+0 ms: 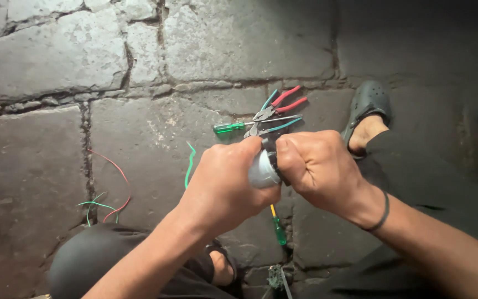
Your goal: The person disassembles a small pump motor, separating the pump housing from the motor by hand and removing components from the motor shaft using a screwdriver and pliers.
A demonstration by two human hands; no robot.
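My left hand [222,185] and my right hand [319,166] meet at the middle of the view, both closed around one small object. Its white rounded part [261,171] shows between the hands in my left hand's grip. A dark part [273,159] sits against my right fist. The rest of the object is hidden by my fingers. Just beyond the hands, on the stone floor, lie red-handled pliers [280,104], teal-handled pliers [275,126] and a green-handled screwdriver [229,128]. A second green-handled screwdriver [278,228] lies below the hands.
I squat on a floor of large grey stone slabs [45,61]. Loose red wire [118,176] and green wire [96,206] lie at the left, another green wire piece [189,165] near my left hand. My foot in a dark clog [367,108] rests at the right.
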